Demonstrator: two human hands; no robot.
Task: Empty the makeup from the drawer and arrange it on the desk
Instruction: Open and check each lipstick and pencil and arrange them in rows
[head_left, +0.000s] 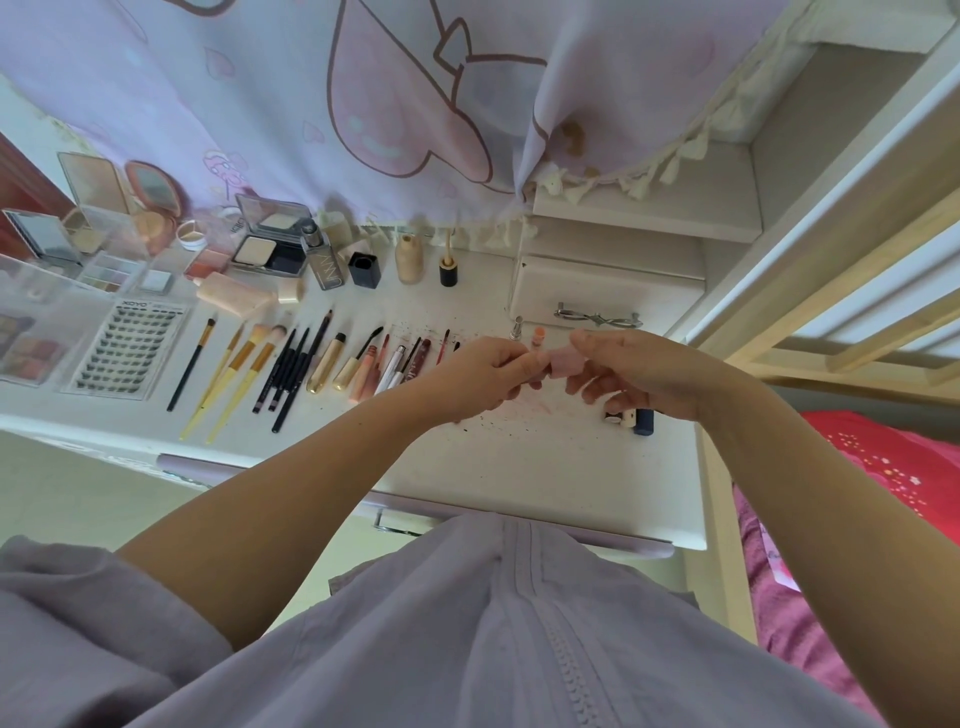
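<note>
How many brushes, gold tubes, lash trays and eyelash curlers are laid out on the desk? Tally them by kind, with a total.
Brushes: 4
Gold tubes: 2
Lash tray: 1
Eyelash curler: 1
Total: 8

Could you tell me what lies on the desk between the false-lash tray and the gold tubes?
In the head view, between the false-lash tray and the gold tubes lie makeup brushes and dark pencils, side by side.
</note>
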